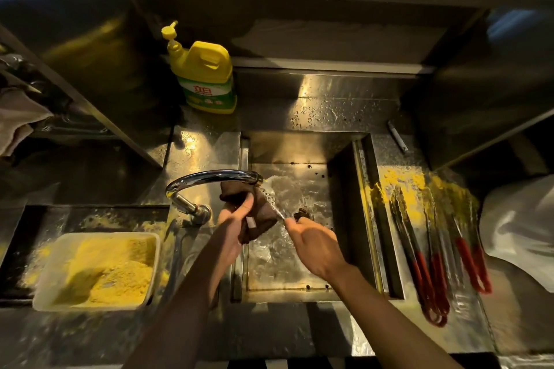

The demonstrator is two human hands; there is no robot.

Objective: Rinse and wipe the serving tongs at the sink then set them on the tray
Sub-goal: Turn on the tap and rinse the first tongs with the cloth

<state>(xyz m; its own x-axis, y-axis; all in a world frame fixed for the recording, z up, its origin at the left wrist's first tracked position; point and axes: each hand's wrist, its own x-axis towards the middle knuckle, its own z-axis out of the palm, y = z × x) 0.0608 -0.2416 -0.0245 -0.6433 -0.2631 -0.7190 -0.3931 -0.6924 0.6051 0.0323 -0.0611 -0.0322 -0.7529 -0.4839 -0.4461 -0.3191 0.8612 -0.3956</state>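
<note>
Fingers (245,206) of left hand (232,231) curled round one dark brown cloth (265,213), under one curved chrome tap (209,175), over steel sink (341,204). Right hand (314,244) fingers (292,223) curled at water stream; holding what, cannot tell. Seemingly three red-handled metal serving tongs (403,219), blurred, on powder-dusted bench (329,332) right of sink.

A yellow bottle (204,75) with a green and white label stands upper centre, a brown cloth (260,210) shows mid-frame under the shiny silver tap (209,177), yellow powder (120,275) fills the white tub (90,307) lower left, and the steel tongs (418,266) at right have red handles amid yellow dusting.
</note>
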